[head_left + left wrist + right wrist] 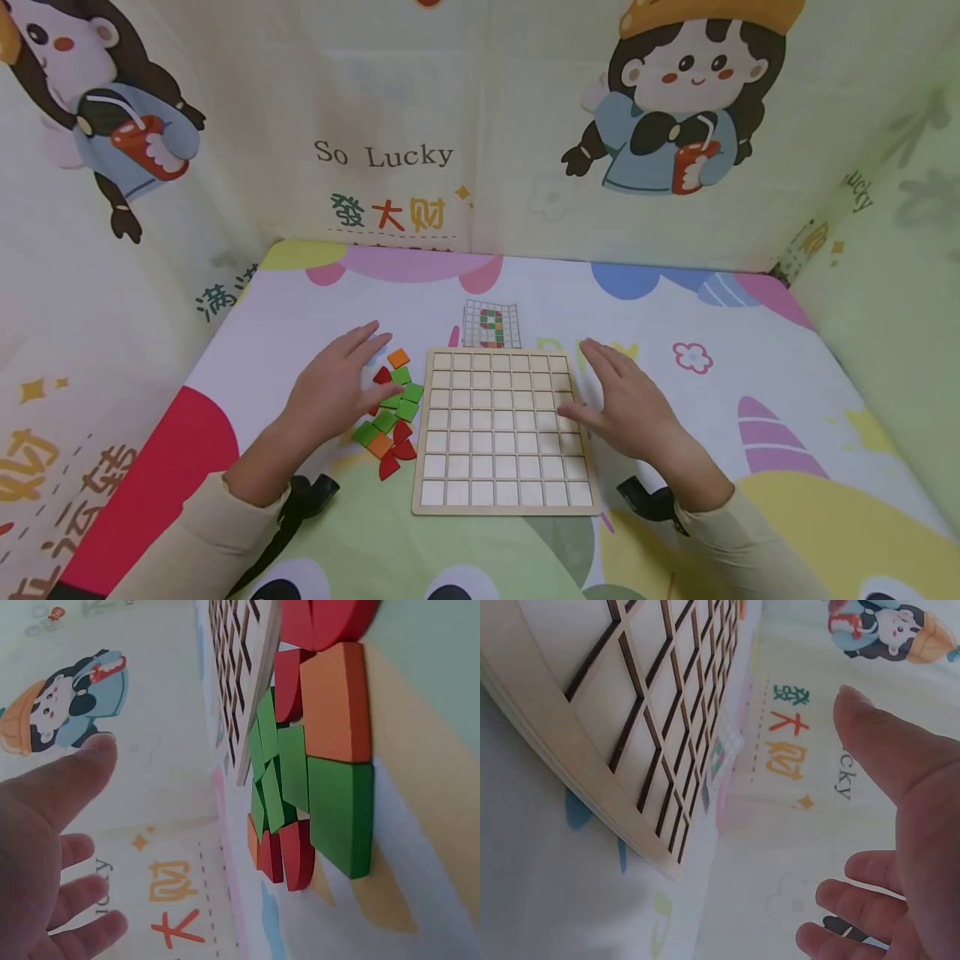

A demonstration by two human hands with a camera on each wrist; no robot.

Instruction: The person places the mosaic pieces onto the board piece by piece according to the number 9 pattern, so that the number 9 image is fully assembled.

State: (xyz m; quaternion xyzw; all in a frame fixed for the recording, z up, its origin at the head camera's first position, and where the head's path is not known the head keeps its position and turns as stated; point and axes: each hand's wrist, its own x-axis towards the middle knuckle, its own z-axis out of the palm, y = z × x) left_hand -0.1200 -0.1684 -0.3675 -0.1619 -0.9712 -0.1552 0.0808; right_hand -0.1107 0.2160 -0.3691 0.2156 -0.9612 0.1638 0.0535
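Note:
A square wooden grid board (501, 510) lies flat on the table, its cells bare. Over the pile of pieces to its left is my left hand (330, 387), fingers spread and holding nothing. That pile mixes green square tiles (385, 421), orange squares (398, 358) and red rounded-edge pieces (388, 465). In the left wrist view, the pieces lie beside the board, with an orange tile (336, 701) next to a green one (341, 814). My right hand (633, 408) hovers at the board's right edge, its fingers extended and nothing in them. The right wrist view shows its thumb apart from the fingers.
Behind the board lies a small paper card (491, 323) printed with a grid and a coloured pattern shaped like a 9. A patterned cloth (705, 333) covers the table. Printed curtains (517, 125) hang at the back and along both sides.

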